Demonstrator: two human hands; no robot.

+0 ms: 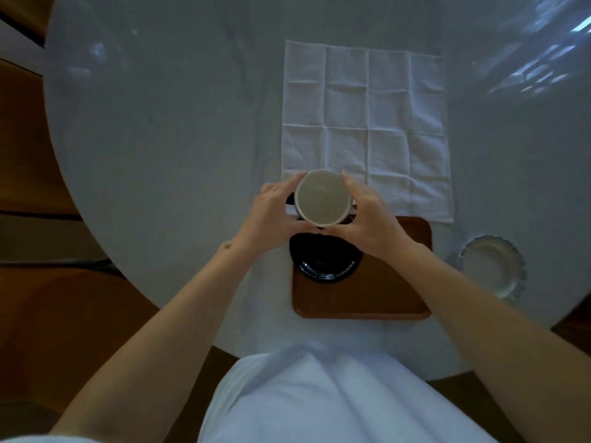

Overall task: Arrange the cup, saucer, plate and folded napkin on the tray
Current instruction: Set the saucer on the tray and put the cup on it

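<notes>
A pale cup [323, 197] with a dark outside is held between both my hands, raised over the far left corner of the brown tray [377, 292]. My left hand [271, 212] wraps its left side, my right hand [367, 222] its right side. Just below the cup, a black saucer [326, 262] rests on the tray's left part. A white napkin [364, 123] lies spread out flat, with fold creases, on the table beyond the tray. A scalloped glass plate [492, 270] sits on the table to the right of the tray.
The round grey table [160, 139] carries everything; its edge curves close at the left and the bottom right. Brown wooden floor [38, 282] surrounds it. My white clothing [319, 398] fills the lower middle of the view.
</notes>
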